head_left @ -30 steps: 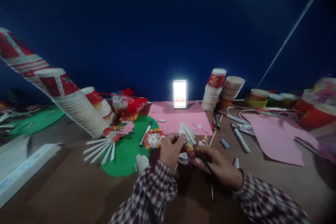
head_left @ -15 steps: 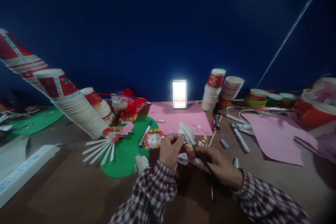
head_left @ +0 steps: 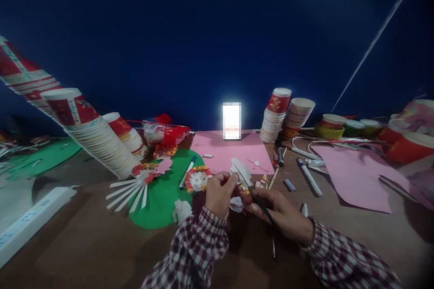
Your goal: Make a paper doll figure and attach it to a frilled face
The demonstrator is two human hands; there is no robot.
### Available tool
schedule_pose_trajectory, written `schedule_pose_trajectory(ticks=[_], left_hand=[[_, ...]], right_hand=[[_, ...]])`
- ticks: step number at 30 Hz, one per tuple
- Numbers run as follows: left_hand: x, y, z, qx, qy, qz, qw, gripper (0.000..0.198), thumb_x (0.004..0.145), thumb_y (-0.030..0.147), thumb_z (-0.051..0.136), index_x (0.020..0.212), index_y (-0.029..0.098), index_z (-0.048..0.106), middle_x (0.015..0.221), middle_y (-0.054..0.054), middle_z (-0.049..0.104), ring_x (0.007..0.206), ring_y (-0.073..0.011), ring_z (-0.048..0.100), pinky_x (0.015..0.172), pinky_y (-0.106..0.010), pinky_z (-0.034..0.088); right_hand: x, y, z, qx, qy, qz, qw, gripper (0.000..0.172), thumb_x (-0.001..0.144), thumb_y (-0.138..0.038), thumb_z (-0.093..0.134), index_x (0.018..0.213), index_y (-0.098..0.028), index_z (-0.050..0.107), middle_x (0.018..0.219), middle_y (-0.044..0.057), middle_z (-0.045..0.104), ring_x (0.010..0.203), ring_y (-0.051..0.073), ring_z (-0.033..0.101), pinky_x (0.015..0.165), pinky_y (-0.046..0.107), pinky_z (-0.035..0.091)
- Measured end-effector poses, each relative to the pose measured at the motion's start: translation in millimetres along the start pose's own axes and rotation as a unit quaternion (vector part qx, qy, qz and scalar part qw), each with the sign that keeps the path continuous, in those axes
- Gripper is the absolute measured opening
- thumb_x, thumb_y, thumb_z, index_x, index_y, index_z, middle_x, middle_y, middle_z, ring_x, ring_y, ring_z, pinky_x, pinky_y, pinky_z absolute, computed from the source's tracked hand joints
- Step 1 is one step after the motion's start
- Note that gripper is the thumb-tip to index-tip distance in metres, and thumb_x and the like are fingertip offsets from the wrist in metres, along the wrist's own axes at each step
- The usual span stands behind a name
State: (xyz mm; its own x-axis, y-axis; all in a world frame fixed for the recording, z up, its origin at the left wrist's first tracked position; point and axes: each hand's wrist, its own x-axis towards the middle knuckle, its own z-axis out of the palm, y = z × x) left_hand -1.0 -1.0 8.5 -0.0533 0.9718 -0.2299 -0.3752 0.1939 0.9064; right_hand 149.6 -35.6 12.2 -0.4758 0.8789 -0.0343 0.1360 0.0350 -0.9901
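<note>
My left hand [head_left: 219, 194] pinches a white paper piece [head_left: 246, 171] between thumb and fingertips, near the middle of the head view. My right hand [head_left: 281, 214] is closed on a slim, dark-handled tool [head_left: 266, 210]. Its narrow, pointed end lies across the white paper; whether it is scissors or another tool I cannot tell. Beneath the fingers shows another whitish paper scrap [head_left: 236, 204]. Left of my left hand sits a paper flower [head_left: 198, 179] with a red-yellow rim and white centre. A crumpled white paper shape [head_left: 182, 212] lies by my left sleeve.
Tall stacks of paper cups [head_left: 98, 140] lean at the left, near a white power strip [head_left: 34, 223]. Green card [head_left: 156, 214] and pink paper [head_left: 217, 142] cover parts of the table. More cups [head_left: 275, 115], a marker [head_left: 309, 177] and a pink sheet [head_left: 352, 176] occupy the right.
The dark tool in my right hand has tilted slightly. Both hands and the white paper keep nearly the same place.
</note>
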Motion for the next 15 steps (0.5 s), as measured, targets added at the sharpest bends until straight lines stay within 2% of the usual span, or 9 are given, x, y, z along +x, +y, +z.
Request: schedule_pose_trajectory(ticks=[15], left_hand=[[0.3, 1.1, 1.2, -0.045, -0.002, -0.04, 0.998, 0.036, 0.051, 0.036, 0.08, 0.065, 0.013, 0.055, 0.049, 0.005, 0.055, 0.044, -0.0064, 0.051, 0.046, -0.017, 0.046]], right_hand=[[0.8, -1.6, -0.4, -0.019, 0.015, -0.002, 1.0, 0.036, 0.077, -0.051, 0.061, 0.089, -0.017, 0.064, 0.079, 0.003, 0.062, 0.076, 0.018, 0.056, 0.07, 0.028, 0.047]])
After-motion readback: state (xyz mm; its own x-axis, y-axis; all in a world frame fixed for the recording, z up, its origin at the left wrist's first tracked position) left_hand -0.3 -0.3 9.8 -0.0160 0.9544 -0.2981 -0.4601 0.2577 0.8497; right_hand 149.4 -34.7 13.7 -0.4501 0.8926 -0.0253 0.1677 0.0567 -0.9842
